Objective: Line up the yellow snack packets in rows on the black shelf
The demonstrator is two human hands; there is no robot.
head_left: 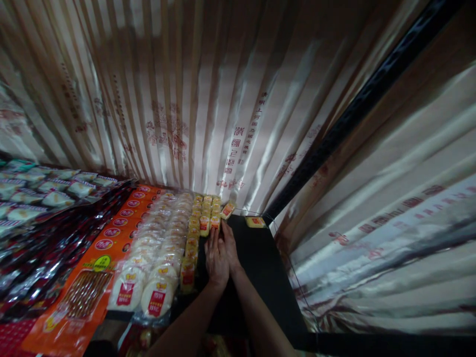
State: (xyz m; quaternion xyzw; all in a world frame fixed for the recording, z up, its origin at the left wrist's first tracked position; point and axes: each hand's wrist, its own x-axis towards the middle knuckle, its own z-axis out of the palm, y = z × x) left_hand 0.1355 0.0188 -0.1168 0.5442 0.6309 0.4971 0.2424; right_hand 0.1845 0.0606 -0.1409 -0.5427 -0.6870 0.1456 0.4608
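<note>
Pale curtains (201, 99) printed with red and dark characters are hanging beyond and to the right of a black shelf (265, 265), while a dark post (364, 94) is standing at its far right corner. From the head camera, small yellow packets (204, 224) with red labels are sitting in close rows at the far side of the shelf, one column running toward the near side; their wrappers are hiding what they hold. One tilted packet (228, 210) is leaning at the right of the group, and a lone packet (255, 222) is lying apart, near the post. Left hand (216, 260) and right hand (231, 245) are pressing together side by side, fingers stretching forward to the nearest yellow packets; whether they are gripping one cannot be told. Just left of these, clear wrappers (159, 292) are holding round white pieces behind red labels, in two rows. Farther left, an orange bag (115, 210) is showing brown sticks (87, 292) through its window, and glossy dark packages (55, 253) are lying beside it, their contents unclear.
</note>
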